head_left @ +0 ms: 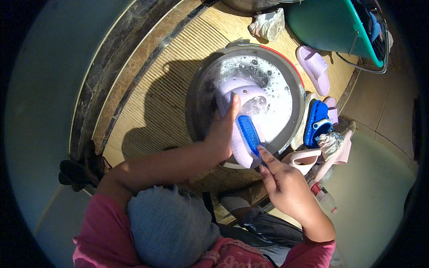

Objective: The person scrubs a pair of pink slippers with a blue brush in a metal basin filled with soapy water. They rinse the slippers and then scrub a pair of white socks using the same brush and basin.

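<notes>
Head view: left hand point(222, 134) grips lilac slipper point(239, 111); right hand point(286, 187) presses blue brush point(249, 134) onto it.

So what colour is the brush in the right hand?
Blue; the brush shows best in the head view, held by the right hand against the lilac slipper.

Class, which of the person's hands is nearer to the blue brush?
Right. The right hand holds the blue brush by its lower end. The left hand grips the lilac slipper just beside the brush, over the basin.
</notes>
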The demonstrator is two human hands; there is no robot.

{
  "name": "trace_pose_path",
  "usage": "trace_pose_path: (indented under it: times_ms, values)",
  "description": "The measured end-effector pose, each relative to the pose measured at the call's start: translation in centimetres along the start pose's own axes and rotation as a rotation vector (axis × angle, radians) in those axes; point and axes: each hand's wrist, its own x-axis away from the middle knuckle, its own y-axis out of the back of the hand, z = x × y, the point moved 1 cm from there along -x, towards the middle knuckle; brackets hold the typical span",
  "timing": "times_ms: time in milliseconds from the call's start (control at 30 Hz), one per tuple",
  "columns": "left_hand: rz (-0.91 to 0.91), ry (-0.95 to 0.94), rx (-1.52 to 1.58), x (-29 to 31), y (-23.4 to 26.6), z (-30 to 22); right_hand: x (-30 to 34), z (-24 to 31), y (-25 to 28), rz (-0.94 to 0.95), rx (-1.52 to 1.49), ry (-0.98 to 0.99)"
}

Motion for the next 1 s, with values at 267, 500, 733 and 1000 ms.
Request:
trace_pose_path:
  times_ms: [267, 500, 733, 1000]
  values:
    - [-0.011, -0.012, -0.065, -1.1, 1.0, 1.8, -10.8, -1.7, -3.3, -0.166, 0.123, -0.113]
    - [0.027, -0.014, 0.017, -0.9, 1.5, 2.0, -6.3, 0.0, -2.0, -0.078, 0.199, -0.080]
    - [0.049, -0.089, -0.017, -2.1, 2.5, 3.1, -2.7, -0.3, -0.7, 0.015, 0.377, -0.109]
    - [-0.116, 0.182, -0.088, -1.8, 3.8, 2.9, -12.8, -2.7, -3.9, -0.171, 0.397, -0.113]
